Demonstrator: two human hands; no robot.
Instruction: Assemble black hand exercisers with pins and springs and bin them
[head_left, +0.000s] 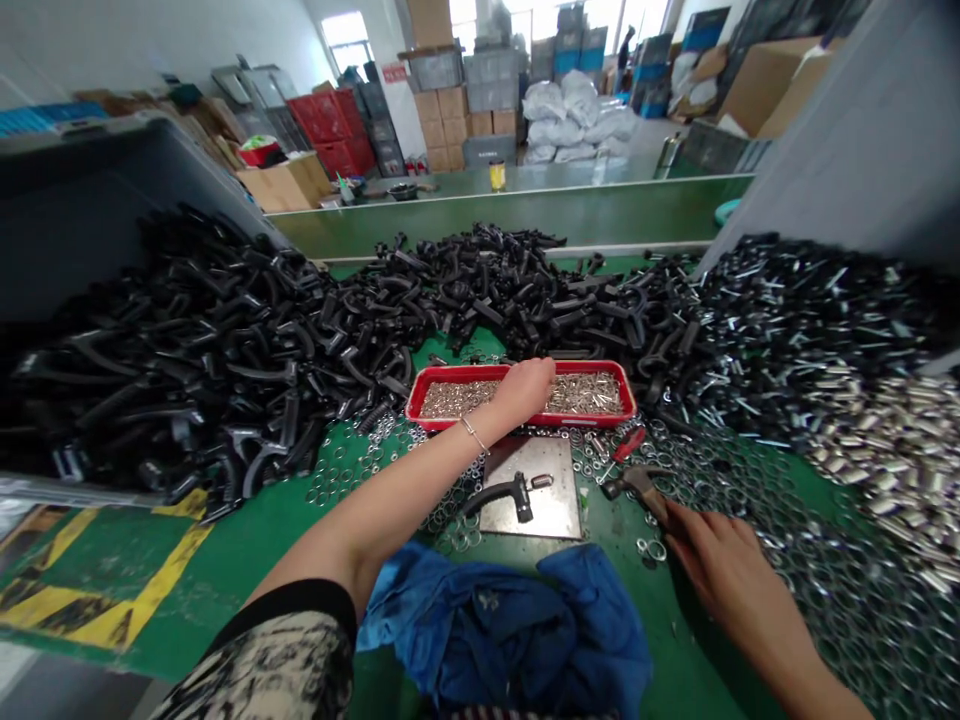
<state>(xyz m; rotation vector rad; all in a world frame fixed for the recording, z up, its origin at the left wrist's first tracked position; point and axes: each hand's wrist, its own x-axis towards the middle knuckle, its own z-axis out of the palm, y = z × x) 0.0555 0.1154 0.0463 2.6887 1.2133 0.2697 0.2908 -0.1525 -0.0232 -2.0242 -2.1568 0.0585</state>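
My left hand (525, 388) reaches into a red tray (517, 424) of small metal pins (585, 393). Its fingers are bent together and point down; what lies between them is hidden. My right hand (712, 550) grips the wooden handle of a hammer (641, 482), whose head rests near the green tabletop. Between my arms a metal plate (525, 460) carries a black handle-shaped part (517, 495) and a small spring (541, 481). A red-handled screwdriver (628, 443) lies just beyond the hammer head.
Black handle parts (487, 285) are heaped at the back and left. Dark bolts (780, 330), brass-coloured sleeves (892, 450) and metal rings (847, 600) spread over the right side. A blue cloth (517, 630) lies at the front edge. A grey bin (217, 165) stands left.
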